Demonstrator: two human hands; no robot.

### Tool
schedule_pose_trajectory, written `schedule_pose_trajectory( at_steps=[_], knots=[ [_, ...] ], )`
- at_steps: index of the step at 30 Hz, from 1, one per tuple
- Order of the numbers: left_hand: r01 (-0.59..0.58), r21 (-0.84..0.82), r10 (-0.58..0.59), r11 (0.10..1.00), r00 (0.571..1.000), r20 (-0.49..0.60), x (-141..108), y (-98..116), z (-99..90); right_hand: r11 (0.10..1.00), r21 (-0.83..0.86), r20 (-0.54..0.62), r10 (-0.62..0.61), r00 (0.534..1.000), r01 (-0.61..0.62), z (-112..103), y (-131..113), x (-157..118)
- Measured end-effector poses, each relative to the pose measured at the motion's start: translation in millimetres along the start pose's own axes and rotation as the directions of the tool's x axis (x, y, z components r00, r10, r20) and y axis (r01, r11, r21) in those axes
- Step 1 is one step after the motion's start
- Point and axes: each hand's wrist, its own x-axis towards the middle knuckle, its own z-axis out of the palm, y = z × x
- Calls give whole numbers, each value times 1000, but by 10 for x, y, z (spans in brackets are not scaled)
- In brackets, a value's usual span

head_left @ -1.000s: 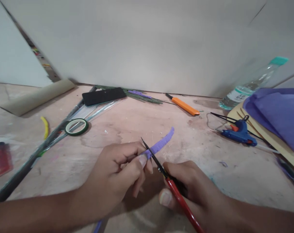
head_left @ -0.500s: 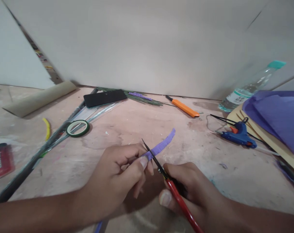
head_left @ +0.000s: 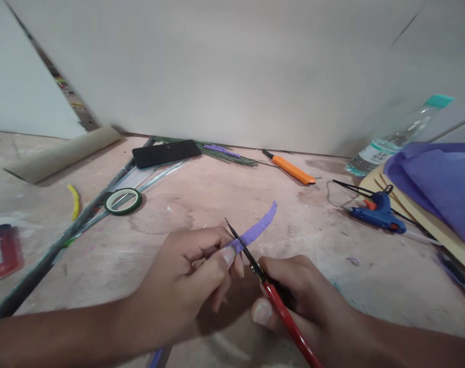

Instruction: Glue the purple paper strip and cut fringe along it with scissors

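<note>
Between the thumb and fingers of my left hand point(head_left: 196, 271) is pinched a narrow purple paper strip point(head_left: 260, 228), its free end curving up to the right. My right hand point(head_left: 305, 291) is closed round the red handles of a pair of scissors point(head_left: 280, 306). The dark blades lie across the strip, just beyond my left thumb, with the tips pointing up and left. Part of the handles is hidden by my right fingers. A bit of purple material point(head_left: 156, 358) shows under my left forearm at the bottom edge.
Behind my hands lie green tape point(head_left: 137, 206), a black phone point(head_left: 167, 154), green stems point(head_left: 247, 162) and an orange cutter point(head_left: 293, 170). To the right are a blue glue gun point(head_left: 381, 214), a water bottle point(head_left: 393, 138) and purple sheets point(head_left: 443, 179). A cardboard tube point(head_left: 67, 153) lies left.
Hardly anything differs. The view has shifted very slightly; both hands, the strip and the scissors keep practically the same places.
</note>
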Motion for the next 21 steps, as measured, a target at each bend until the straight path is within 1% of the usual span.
schedule_pose_trajectory(
  at_steps=[5,11,14,17,21],
  knots=[
    [-9,2,9,1000,1000,-1,12,9,1,999,43,22,-23,999,22,-3,5,11],
    [-3,-10,3,1000,1000,-4,-5,32,-9,998,57,4,-27,1000,27,-10,5,9],
    [-11,-9,11,1000,1000,-6,-4,42,-14,996,87,23,-37,999,35,-15,2,6],
    [-43,35,44,998,999,-23,6,49,-20,994,104,18,-23,1000,21,-18,8,12],
    [-37,70,42,997,997,-66,9,45,-27,992,121,-5,-26,1000,26,-19,24,23]
  ],
)
